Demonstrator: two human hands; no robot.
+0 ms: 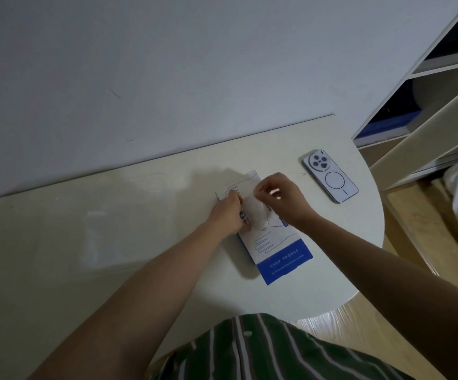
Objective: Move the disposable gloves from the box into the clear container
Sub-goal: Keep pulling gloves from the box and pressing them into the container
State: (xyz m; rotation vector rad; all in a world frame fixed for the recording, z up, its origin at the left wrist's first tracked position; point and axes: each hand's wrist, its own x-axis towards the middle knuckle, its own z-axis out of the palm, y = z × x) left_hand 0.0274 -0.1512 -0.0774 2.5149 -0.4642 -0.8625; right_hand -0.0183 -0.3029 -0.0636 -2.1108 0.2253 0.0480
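The table (332,242) carries everything, and the box (282,259) lies flat on it near the rounded end, its blue end toward the person and its dispensing slot facing up.

Well to the left of the box there is a faint, glassy rectangular shape on the tabletop. It may be the clear container (104,239), but it is too washed out to be sure, and nothing can be made out inside it.

The box is stiff card, printed with outlines of hands. How full it is cannot be seen, because both hands cover the slot.

The left hand (229,212) sits at the slot's left edge with its fingers curled. Whether it grips card or film cannot be told. The right hand (280,196) is over the slot's far side, fingertips pinched together on the gloves (252,212).

The gloves show as a thin, translucent wad rising out of the slot between the two hands. They look like very light, limp film, likely slippery and clingy, so several may drag out together. The best hold is probably a pinch low on the bunch, close to the slot, with the box held down.

A phone (330,175) lies face down to the right of the box, apart from it.
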